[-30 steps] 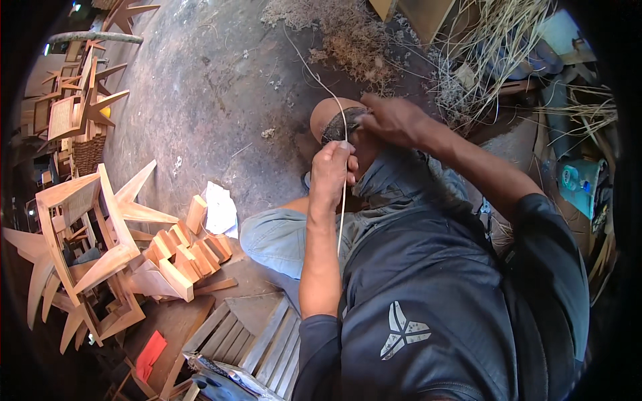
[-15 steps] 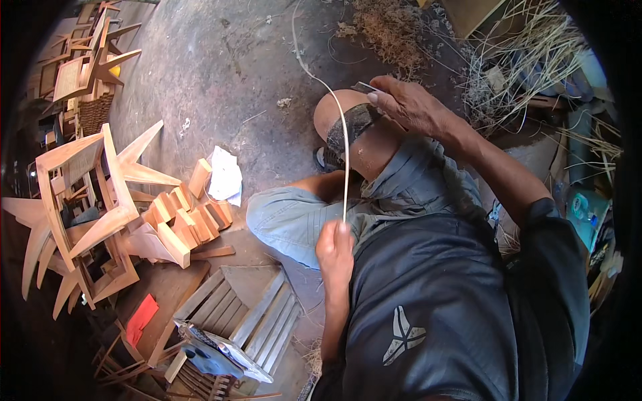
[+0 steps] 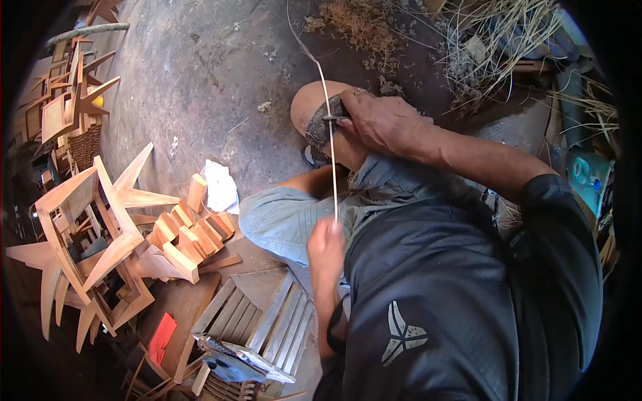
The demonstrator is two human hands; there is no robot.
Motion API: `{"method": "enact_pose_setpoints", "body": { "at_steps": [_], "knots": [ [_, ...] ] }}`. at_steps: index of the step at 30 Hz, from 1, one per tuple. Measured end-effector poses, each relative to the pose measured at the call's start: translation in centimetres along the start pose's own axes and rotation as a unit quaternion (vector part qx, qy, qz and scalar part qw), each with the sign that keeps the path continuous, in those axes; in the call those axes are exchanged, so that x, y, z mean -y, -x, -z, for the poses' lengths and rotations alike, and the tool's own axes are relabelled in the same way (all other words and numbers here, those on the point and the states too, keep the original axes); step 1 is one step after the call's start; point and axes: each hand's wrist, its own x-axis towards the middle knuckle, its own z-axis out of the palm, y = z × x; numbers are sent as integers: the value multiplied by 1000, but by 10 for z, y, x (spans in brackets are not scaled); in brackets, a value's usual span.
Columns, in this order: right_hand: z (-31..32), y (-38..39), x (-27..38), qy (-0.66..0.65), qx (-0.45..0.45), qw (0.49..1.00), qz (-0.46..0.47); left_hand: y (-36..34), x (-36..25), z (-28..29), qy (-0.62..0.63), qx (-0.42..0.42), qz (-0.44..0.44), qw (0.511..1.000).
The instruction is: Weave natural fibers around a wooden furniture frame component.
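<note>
My left hand [image 3: 325, 250] is closed on a long pale rattan strip [image 3: 334, 177] in front of my waist. From there the strip runs up over my bent knee and trails across the floor to the top edge. At the knee, my right hand [image 3: 391, 125] grips a small thin knife [image 3: 332, 118], whose dark blade lies crosswise on the strip. Its handle is hidden in my fingers. Under blade and strip, a dark worn pad [image 3: 317, 131] is wrapped round the knee.
Wooden chair frames [image 3: 110, 220] are stacked at the left, beside cut wood blocks [image 3: 190, 234] and white paper [image 3: 220, 187]. A slatted wooden stool [image 3: 271, 321] stands near my left arm. Fibre shavings [image 3: 364, 30] and loose strips [image 3: 498, 50] lie at the far right.
My right hand has moved left onto the knee, bringing the knife from beside the strip to across it. My left hand still holds the strip. The whole view has shifted slightly.
</note>
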Motion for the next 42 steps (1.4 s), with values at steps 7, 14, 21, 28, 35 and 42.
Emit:
{"method": "enact_pose_setpoints", "body": {
  "at_steps": [7, 14, 21, 28, 35, 42],
  "knots": [
    [-4, -5, 3, 33, 16, 999, 13, 96, 53, 47, 15, 40, 228, 973],
    [-8, 0, 7, 51, -40, 997, 30, -66, -47, 0, -90, -54, -133, 985],
    [-4, -3, 12, 10, 26, 997, -71, -97, -52, -26, -54, -52, -179, 981],
    [-10, 1, 16, 33, 17, 996, -80, -70, -40, -25, 147, 11, -76, 986],
    [-15, 2, 16, 32, 6, 996, -86, -47, -29, -15, 172, 3, -83, 982],
    [-10, 0, 4, -14, 1, 990, -140, -13, -23, -2, 171, 15, -4, 985]
  ]
}}
